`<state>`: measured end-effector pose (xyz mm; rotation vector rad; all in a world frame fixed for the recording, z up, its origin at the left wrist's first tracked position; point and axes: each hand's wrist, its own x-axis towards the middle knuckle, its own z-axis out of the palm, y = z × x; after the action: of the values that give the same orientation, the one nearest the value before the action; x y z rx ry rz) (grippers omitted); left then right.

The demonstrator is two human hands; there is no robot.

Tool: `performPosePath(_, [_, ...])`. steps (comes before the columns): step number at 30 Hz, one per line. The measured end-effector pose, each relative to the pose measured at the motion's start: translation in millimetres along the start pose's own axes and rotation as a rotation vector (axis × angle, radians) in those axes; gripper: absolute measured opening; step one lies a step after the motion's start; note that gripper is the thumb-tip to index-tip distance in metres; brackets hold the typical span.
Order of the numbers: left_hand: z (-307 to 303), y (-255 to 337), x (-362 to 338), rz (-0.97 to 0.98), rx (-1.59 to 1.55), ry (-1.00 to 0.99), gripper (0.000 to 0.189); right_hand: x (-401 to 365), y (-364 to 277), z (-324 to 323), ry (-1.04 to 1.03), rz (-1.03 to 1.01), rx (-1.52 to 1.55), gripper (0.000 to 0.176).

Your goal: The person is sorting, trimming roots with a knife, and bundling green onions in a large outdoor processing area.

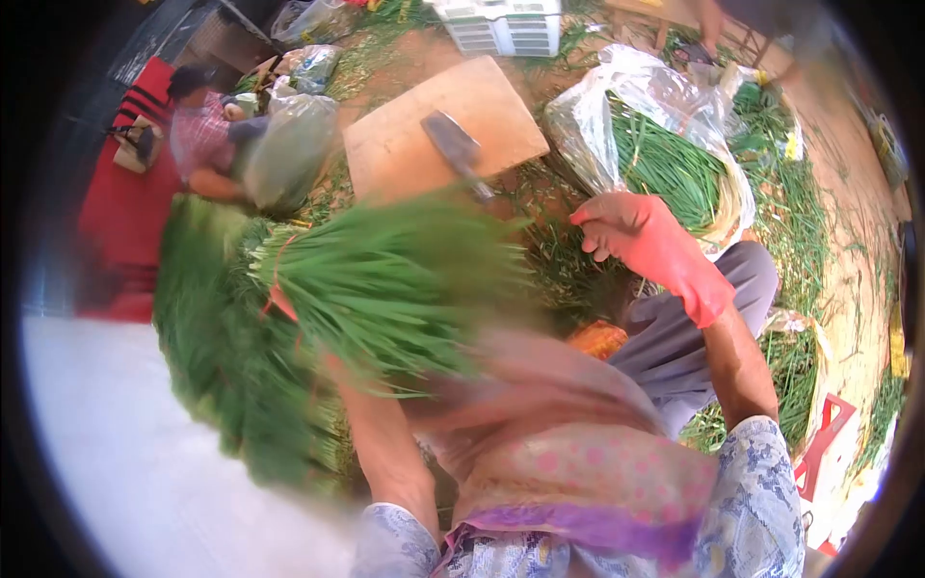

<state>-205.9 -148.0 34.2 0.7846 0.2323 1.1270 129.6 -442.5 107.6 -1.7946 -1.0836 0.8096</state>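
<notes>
A bundle of long green chives (385, 289) spans the middle of the head view, its leaf ends smeared by motion. A thin red band circles it near the cut stems. My left hand (281, 302) is closed around this bundle; only a bit of red glove shows, the rest hidden by the leaves. My right hand (650, 246), in a red rubber glove, is raised over my knee with its fingers loosely curled together, and nothing shows in it. A pile of more chive bundles (222, 347) lies directly left of the held one.
Ahead is a wooden board (385, 144) bearing a broad-bladed knife (450, 140). An open plastic bag (588, 111) of chives stands at right. A white crate (501, 29) is at the back. Another person (202, 135) sits at left on red cloth. Loose leaves litter the floor.
</notes>
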Motion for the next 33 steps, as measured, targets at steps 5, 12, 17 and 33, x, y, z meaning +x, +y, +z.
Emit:
performPosePath(5, [49,-5,-34,-0.148,-0.113,0.117,0.070,6,-62,0,-0.060,-0.102,0.293,0.059])
performPosePath(12, [187,-13,-54,-0.318,0.009,-0.291,0.079,38,-52,36,-0.349,-0.149,0.197,0.101])
performPosePath(17, [231,-1,-47,-0.213,0.076,-0.660,0.071,20,22,28,0.023,-0.643,-0.487,0.064])
performPosePath(33, [95,34,-188,-0.419,0.113,-0.144,0.066,21,-143,56,0.084,-1.325,-0.281,0.070])
